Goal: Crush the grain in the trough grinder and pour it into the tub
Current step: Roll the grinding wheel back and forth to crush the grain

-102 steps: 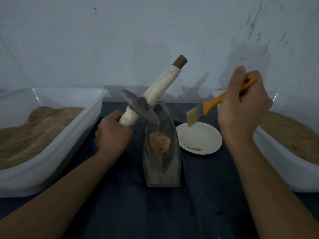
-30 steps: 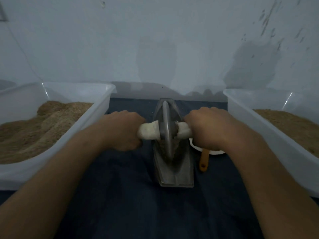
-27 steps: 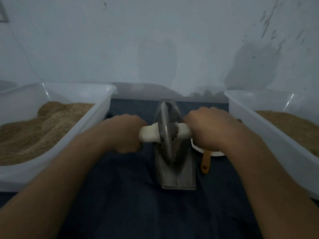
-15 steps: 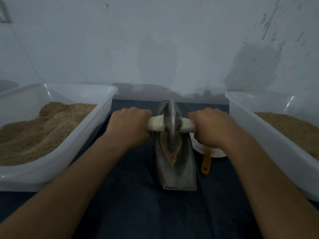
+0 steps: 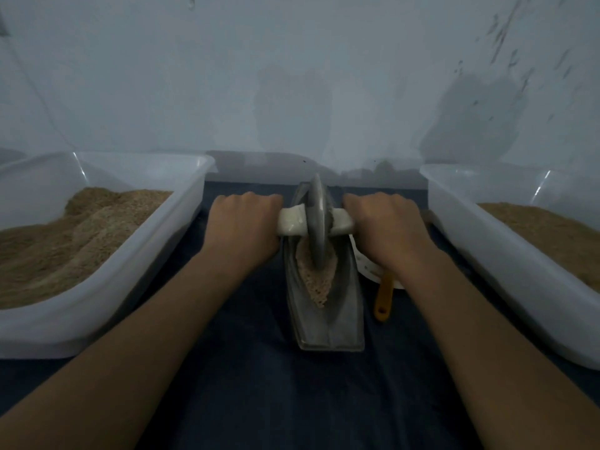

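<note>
Right, from the head view, both hands are on the job. Left hand (image 5: 242, 227) has its fingers wrapped tight round the white axle handle (image 5: 292, 220) on its side of the wheel, and right hand (image 5: 383, 227) is curled round the other end of the same bar, so neither hand is slack and neither holds anything else. Between them the grey grinding wheel (image 5: 317, 222) stands on edge in the metal trough (image 5: 328, 326), sitting near the far end of it. Grain (image 5: 316, 279) lies along the groove as a pale wedge, running from under the wheel toward the near end, and it looks coarse, so by my reckoning the crushing is only partly done and no pouring has begun.

To the left sits a white tub (image 5: 156, 254) heaped with brown meal, and a second tub (image 5: 506, 254) to the right holds a lower, flatter layer. Just beside the trough on the right, an orange brush handle (image 5: 383, 297) pokes out from a white plate (image 5: 368, 264), mostly hidden under the right wrist.

Now the risks. Uneven pressure from one hand could tip the wheel and ride it up the trough wall, spilling grain onto the dark cloth (image 5: 259, 384). A long stroke toward the near end might shove grain over the lip. That wrist could also knock the plate.
</note>
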{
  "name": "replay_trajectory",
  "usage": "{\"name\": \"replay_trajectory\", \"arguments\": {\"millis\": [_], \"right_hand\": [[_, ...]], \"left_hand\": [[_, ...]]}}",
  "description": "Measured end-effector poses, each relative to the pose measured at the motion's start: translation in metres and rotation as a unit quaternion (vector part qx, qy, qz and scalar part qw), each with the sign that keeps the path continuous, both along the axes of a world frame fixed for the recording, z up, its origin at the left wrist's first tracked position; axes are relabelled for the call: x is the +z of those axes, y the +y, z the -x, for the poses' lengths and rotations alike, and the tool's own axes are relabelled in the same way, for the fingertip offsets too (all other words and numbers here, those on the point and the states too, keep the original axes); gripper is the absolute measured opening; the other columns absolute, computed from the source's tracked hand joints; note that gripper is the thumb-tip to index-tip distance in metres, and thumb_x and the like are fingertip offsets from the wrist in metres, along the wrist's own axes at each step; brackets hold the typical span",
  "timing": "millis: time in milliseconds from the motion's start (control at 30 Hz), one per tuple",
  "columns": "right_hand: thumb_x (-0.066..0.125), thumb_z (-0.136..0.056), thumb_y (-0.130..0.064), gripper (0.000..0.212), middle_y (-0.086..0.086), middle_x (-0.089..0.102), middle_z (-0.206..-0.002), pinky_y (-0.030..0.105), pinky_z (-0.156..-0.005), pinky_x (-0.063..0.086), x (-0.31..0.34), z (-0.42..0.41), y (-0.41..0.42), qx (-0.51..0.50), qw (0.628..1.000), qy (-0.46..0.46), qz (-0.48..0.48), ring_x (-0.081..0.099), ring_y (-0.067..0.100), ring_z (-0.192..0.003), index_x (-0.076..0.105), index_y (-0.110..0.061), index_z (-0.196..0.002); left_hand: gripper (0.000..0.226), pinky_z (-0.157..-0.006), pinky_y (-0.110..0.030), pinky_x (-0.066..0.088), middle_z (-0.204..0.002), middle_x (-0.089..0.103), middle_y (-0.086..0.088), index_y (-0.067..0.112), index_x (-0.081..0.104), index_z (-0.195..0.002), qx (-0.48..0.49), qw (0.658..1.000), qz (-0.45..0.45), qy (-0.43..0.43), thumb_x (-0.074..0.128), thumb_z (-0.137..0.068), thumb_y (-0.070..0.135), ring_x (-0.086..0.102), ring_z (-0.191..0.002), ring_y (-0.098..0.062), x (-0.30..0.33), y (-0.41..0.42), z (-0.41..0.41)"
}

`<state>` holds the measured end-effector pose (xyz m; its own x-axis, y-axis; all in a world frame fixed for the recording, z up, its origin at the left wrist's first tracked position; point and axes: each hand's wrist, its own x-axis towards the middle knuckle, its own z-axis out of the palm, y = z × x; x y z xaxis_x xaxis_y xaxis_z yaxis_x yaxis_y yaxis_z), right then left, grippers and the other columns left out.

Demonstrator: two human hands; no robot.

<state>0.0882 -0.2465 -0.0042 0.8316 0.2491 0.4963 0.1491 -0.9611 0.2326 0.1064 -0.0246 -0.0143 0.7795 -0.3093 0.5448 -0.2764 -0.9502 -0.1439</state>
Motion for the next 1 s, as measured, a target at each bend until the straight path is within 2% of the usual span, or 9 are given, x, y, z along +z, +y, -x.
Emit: {"name": "replay_trajectory", "arguments": {"millis": [133,233,433,533,633,733,800,900,1000], "right_hand": [[0.068,-0.079,-0.018,0.022,-0.007,0.050,-0.078,0.029,-0.051,0.029,0.025,0.021,-0.003,0.010,0.984,0.178,0.007,0.046,0.012,-0.067,0.052,-0.034,-0.082],[0.071,-0.075,-0.020,0.027,-0.006,0.053,-0.076,0.028,-0.049,0.030,0.029,0.034,0.000,0.015,0.977,0.212,0.004,0.049,0.012,-0.065,0.047,-0.034,-0.072],[0.059,-0.088,-0.007,0.020,-0.003,0.043,-0.076,0.035,-0.060,0.032,0.008,0.003,0.007,-0.026,0.999,0.039,0.001,0.048,0.024,-0.072,0.046,-0.022,-0.091],[0.055,-0.091,-0.007,0.016,0.000,0.055,-0.082,0.035,-0.059,0.032,-0.007,-0.004,0.003,-0.024,0.999,-0.024,0.007,0.056,0.026,-0.075,0.045,-0.019,-0.095],[0.062,-0.086,-0.010,0.022,-0.005,0.042,-0.073,0.033,-0.053,0.026,0.004,0.004,-0.003,0.007,0.999,0.035,-0.003,0.043,0.019,-0.064,0.046,-0.024,-0.090],[0.067,-0.077,-0.015,0.022,-0.005,0.050,-0.075,0.030,-0.049,0.026,0.020,0.024,-0.006,0.029,0.992,0.124,0.024,0.044,0.013,-0.063,0.050,-0.028,-0.081],[0.068,-0.075,-0.016,0.023,-0.005,0.052,-0.073,0.029,-0.048,0.026,0.022,0.035,-0.004,0.038,0.990,0.132,0.027,0.046,0.012,-0.061,0.050,-0.029,-0.077],[0.065,-0.081,-0.012,0.023,-0.005,0.047,-0.076,0.030,-0.051,0.026,0.020,0.026,0.001,0.009,0.993,0.116,0.010,0.041,0.013,-0.062,0.048,-0.028,-0.082],[0.059,-0.089,-0.008,0.020,-0.002,0.049,-0.079,0.035,-0.061,0.032,0.008,0.006,0.004,-0.024,0.998,0.050,-0.018,0.042,0.022,-0.068,0.047,-0.023,-0.092]], "left_hand": [[0.021,-0.076,-0.038,0.054,-0.094,0.067,0.006,0.038,0.058,-0.093,-0.046,0.979,-0.016,0.198,0.072,-0.078,0.039,0.067,-0.090,-0.025,0.023,0.017,0.018],[0.024,-0.076,-0.038,0.056,-0.088,0.065,0.012,0.042,0.057,-0.091,-0.065,0.960,-0.015,0.273,0.075,-0.076,0.041,0.065,-0.083,-0.019,0.029,0.022,0.028],[0.026,-0.070,-0.036,0.032,-0.094,0.066,0.000,0.026,0.039,-0.089,0.010,1.000,-0.005,-0.010,0.065,-0.091,0.025,0.064,-0.088,-0.029,0.000,-0.003,0.009],[0.025,-0.069,-0.036,0.027,-0.087,0.064,-0.001,0.024,0.039,-0.086,0.007,0.998,-0.006,-0.058,0.063,-0.088,0.025,0.062,-0.084,-0.030,-0.004,-0.007,0.003],[0.020,-0.071,-0.037,0.043,-0.090,0.064,0.001,0.030,0.049,-0.089,-0.016,0.998,-0.008,0.062,0.067,-0.084,0.036,0.065,-0.086,-0.028,0.011,0.003,0.009],[0.021,-0.083,-0.041,0.057,-0.096,0.067,0.007,0.035,0.058,-0.094,-0.048,0.962,-0.020,0.268,0.073,-0.080,0.038,0.066,-0.090,-0.022,0.030,0.019,0.021],[0.024,-0.084,-0.041,0.058,-0.096,0.069,0.008,0.034,0.064,-0.099,-0.055,0.948,-0.026,0.314,0.076,-0.079,0.036,0.067,-0.089,-0.019,0.032,0.023,0.026],[0.023,-0.082,-0.041,0.055,-0.101,0.068,0.003,0.032,0.061,-0.104,-0.026,0.973,-0.013,0.231,0.073,-0.084,0.032,0.067,-0.094,-0.025,0.024,0.014,0.023],[0.020,-0.074,-0.037,0.034,-0.100,0.066,-0.002,0.026,0.047,-0.096,0.005,0.999,-0.031,0.024,0.066,-0.090,0.023,0.063,-0.096,-0.029,0.010,-0.001,0.011]]}}
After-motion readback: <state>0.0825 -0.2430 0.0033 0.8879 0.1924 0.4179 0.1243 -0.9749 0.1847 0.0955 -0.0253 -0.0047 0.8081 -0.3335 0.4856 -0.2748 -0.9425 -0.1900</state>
